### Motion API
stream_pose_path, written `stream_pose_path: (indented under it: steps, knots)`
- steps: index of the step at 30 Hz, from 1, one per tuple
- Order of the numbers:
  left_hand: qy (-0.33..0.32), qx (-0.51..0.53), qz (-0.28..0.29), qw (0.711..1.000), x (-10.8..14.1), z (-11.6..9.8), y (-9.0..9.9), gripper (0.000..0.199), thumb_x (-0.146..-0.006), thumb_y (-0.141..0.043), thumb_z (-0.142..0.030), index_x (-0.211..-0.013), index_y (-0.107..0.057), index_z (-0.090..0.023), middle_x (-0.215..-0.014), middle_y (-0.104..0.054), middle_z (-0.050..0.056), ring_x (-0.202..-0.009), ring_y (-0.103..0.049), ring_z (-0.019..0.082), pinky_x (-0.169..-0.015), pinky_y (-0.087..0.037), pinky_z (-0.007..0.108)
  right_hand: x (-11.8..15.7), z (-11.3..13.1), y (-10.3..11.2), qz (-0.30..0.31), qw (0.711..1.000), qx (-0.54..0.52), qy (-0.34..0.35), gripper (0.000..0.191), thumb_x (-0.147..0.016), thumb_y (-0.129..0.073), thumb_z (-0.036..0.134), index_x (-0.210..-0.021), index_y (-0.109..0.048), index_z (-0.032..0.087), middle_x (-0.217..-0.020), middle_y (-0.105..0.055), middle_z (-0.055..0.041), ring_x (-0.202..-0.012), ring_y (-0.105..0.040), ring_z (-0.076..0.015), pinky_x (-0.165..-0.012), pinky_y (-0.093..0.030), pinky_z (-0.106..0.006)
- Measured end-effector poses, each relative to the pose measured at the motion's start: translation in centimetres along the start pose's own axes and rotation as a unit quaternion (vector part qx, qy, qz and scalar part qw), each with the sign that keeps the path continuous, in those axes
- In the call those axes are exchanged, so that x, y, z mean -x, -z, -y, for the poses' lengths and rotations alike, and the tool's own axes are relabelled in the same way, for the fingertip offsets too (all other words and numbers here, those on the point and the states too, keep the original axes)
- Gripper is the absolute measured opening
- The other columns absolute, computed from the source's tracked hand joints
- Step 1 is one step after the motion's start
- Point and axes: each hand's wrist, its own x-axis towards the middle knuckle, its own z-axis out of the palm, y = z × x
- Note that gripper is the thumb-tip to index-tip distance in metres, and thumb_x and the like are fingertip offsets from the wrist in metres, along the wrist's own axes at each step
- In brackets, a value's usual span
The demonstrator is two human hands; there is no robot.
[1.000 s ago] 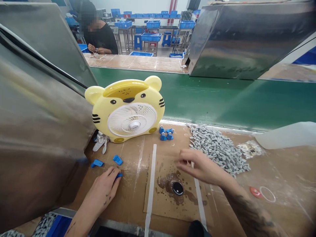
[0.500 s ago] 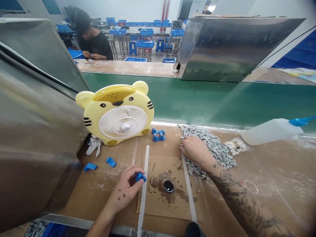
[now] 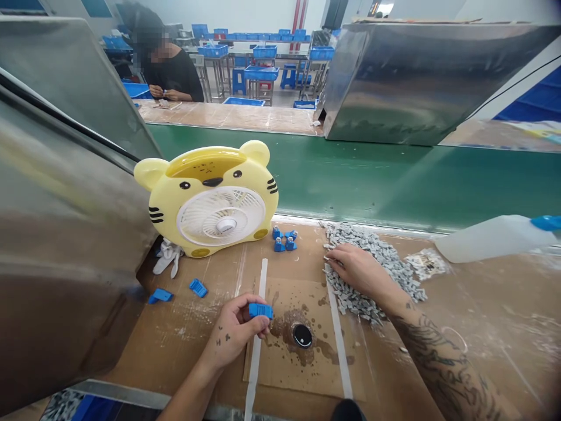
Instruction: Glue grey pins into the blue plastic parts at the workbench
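Between the thumb and fingers of my left hand [image 3: 239,328] is a blue plastic part [image 3: 260,310], held above the left tape strip. My right hand [image 3: 350,266] reaches to the left edge of a heap of small grey pieces [image 3: 377,248], fingertips close together; whatever they pinch is too small to make out. Several blue parts [image 3: 284,240] stand grouped beside the fan. Farther left lie two more, a ridged blue piece [image 3: 198,287] and another blue piece [image 3: 160,295]. A round black disc [image 3: 302,335] sits on the stained cardboard [image 3: 302,374] between two white tape strips.
A yellow animal-faced fan [image 3: 214,199] stands at the back left, with a white glove [image 3: 168,257] by its base. Metal housings flank the green belt [image 3: 350,175]. A white bottle [image 3: 491,238] lies at right. Across the belt, a person [image 3: 175,76] sits working.
My left hand has moved slightly right and turned the blue part so its ridged side shows. My right hand's fingers have shifted slightly at the heap's edge. The view has shifted a little.
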Motion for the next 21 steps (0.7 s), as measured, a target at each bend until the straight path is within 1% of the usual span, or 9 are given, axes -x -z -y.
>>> stream_pose_path:
  steps: [5, 9, 12, 14, 15, 16, 17, 19, 21]
  knots:
    - [-0.007, -0.025, 0.008, 1.0, -0.1, 0.2, -0.3, 0.036, -0.08, -0.079, -0.041, -0.097, -0.065, -0.013, -0.068, -0.067, 0.001, -0.06, -0.061, 0.012, -0.057, -0.049, 0.021, -1.5, 0.5, -1.5, 0.004, 1.0, 0.005, -0.017, 0.022, -0.089, -0.051, 0.003, -0.081, -0.068, 0.012, -0.091, -0.066, -0.016, -0.089, -0.061, -0.028, -0.076, -0.044, -0.034]
    - [-0.009, -0.021, 0.009, 1.0, 0.1, 0.3, -0.2, 0.038, -0.08, -0.079, -0.042, -0.099, -0.065, -0.013, -0.069, -0.067, 0.001, -0.061, -0.062, 0.012, -0.058, -0.05, 0.021, -2.9, 0.9, -1.2, 0.006, 0.999, -0.034, -0.017, 0.025, -0.08, -0.049, -0.005, -0.079, -0.068, 0.011, -0.087, -0.068, -0.0163, -0.086, -0.061, -0.027, -0.073, -0.044, -0.033]
    - [-0.019, -0.009, 0.002, 1.0, 0.2, 0.2, -0.2, 0.039, -0.08, -0.079, -0.043, -0.1, -0.065, -0.013, -0.069, -0.066, 0.001, -0.06, -0.061, 0.012, -0.058, -0.049, 0.021, -2.5, 1.0, 0.1, 0.01, 0.996, -0.089, -0.009, 0.021, -0.083, -0.054, 0.002, -0.088, -0.071, 0.013, -0.081, -0.069, -0.0093, -0.079, -0.064, -0.0223, -0.071, -0.047, -0.031]
    - [-0.022, -0.001, 0.001, 1.0, 0.2, 0.0, -0.2, 0.038, -0.08, -0.079, -0.043, -0.1, -0.066, -0.013, -0.068, -0.066, 0.0, -0.06, -0.06, 0.011, -0.058, -0.049, 0.02, -1.3, 1.2, 0.9, 0.012, 0.984, -0.175, -0.013, 0.019, -0.091, -0.057, 0.015, -0.102, -0.073, 0.015, -0.086, -0.073, -0.0071, -0.077, -0.067, -0.0197, -0.071, -0.053, -0.03]
    - [-0.021, 0.002, 0.002, 1.0, 0.2, 0.0, -0.3, 0.037, -0.079, -0.079, -0.042, -0.099, -0.067, -0.013, -0.068, -0.066, 0.001, -0.06, -0.06, 0.011, -0.058, -0.049, 0.02, -0.5, 1.3, 1.0, 0.014, 0.966, -0.259, -0.025, 0.021, -0.093, -0.06, 0.024, -0.108, -0.073, 0.016, -0.091, -0.075, -0.0077, -0.079, -0.07, -0.0196, -0.072, -0.056, -0.031]
    - [-0.017, 0.008, 0.004, 1.0, 0.2, 0.0, -0.4, 0.036, -0.078, -0.081, -0.04, -0.098, -0.068, -0.012, -0.069, -0.066, 0.001, -0.06, -0.059, 0.011, -0.058, -0.049, 0.02, 0.4, 1.6, 1.1, 0.013, 0.931, -0.362, -0.045, 0.026, -0.093, -0.064, 0.032, -0.111, -0.074, 0.017, -0.094, -0.076, -0.009, -0.081, -0.071, -0.0203, -0.074, -0.058, -0.033]
    - [-0.011, 0.016, 0.009, 1.0, 0.1, 0.0, -0.5, 0.035, -0.076, -0.083, -0.037, -0.096, -0.069, -0.012, -0.07, -0.067, 0.001, -0.061, -0.06, 0.01, -0.058, -0.049, 0.019, 1.4, 2.0, 0.9, 0.007, 0.879, -0.471, -0.069, 0.031, -0.091, -0.07, 0.038, -0.111, -0.075, 0.017, -0.096, -0.077, -0.0107, -0.082, -0.073, -0.0214, -0.075, -0.06, -0.035]
    - [0.003, 0.04, 0.026, 0.999, 0.1, 0.1, -0.9, 0.035, -0.073, -0.086, -0.033, -0.097, -0.07, -0.012, -0.073, -0.069, 0.002, -0.062, -0.061, 0.011, -0.06, -0.049, 0.02, 3.4, 2.9, 0.2, -0.022, 0.757, -0.643, -0.112, 0.034, -0.08, -0.082, 0.043, -0.102, -0.08, 0.017, -0.093, -0.077, -0.0124, -0.079, -0.073, -0.0226, -0.073, -0.062, -0.036]
    - [0.014, 0.069, 0.055, 0.996, 0.0, 0.1, -1.4, 0.038, -0.072, -0.087, -0.032, -0.099, -0.071, -0.012, -0.076, -0.072, 0.004, -0.066, -0.065, 0.013, -0.062, -0.051, 0.021, 4.9, 3.9, -0.7, -0.062, 0.684, -0.716, -0.124, 0.027, -0.072, -0.089, 0.039, -0.09, -0.082, 0.019, -0.088, -0.077, -0.0107, -0.073, -0.072, -0.0197, -0.067, -0.061, -0.03]
